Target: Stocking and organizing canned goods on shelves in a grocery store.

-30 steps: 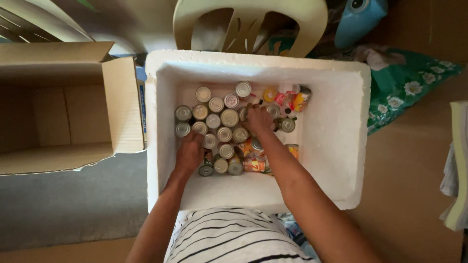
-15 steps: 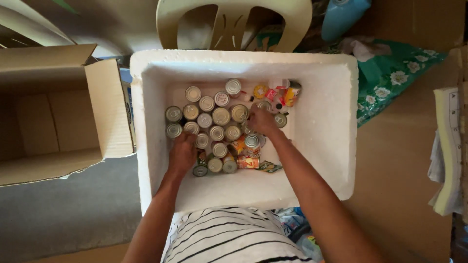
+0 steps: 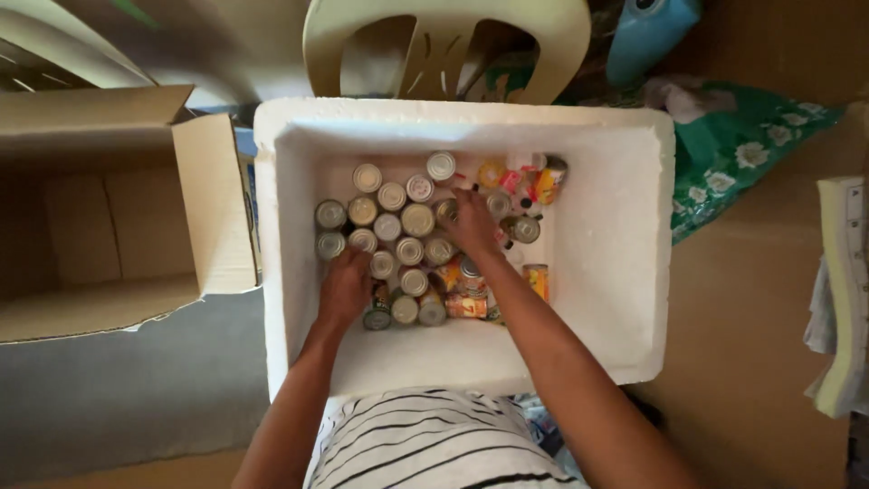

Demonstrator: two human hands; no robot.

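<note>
A white foam box (image 3: 625, 272) sits in front of me and holds several small tin cans (image 3: 398, 222), most standing upright with silver lids up. Some cans with orange and red labels (image 3: 539, 186) lie at the right of the group. My left hand (image 3: 344, 285) rests on the cans at the lower left of the cluster, fingers curled over one. My right hand (image 3: 472, 222) reaches into the middle of the cluster and touches a can there. Whether either hand grips a can is hidden by the fingers.
An open cardboard box (image 3: 109, 208) lies on its side to the left of the foam box. A pale plastic chair (image 3: 444, 45) stands behind it. A green flowered bag (image 3: 742, 154) and a blue container (image 3: 647, 36) are at the back right.
Both hands have shifted slightly among the cans; the right hand has moved a little toward the cluster's middle. The camera view has drifted.
</note>
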